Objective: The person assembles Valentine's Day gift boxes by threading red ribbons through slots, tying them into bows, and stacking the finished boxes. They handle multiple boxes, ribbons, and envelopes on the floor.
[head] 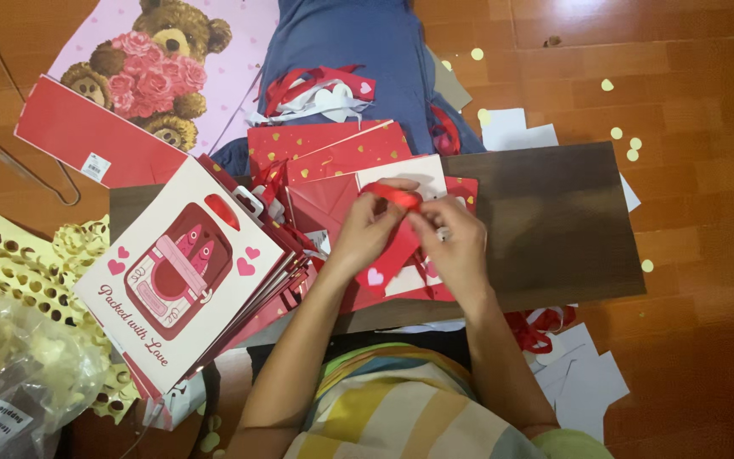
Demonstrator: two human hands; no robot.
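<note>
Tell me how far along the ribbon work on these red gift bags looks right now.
Done, it seems: a stack of flat bags lies by the left arm. In hand: the left hand and right hand pinch a red ribbon over a red bag on the dark board. Left: more red bags and loose ribbons beyond.

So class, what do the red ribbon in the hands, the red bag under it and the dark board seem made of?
Red ribbon: probably satin fabric, since it shines and bends softly between left hand and right hand.
Red bag: likely coated paper or card, flat with sharp folds and a printed heart.
Dark board: seemingly wood or laminate, matte with faint grain.
</note>
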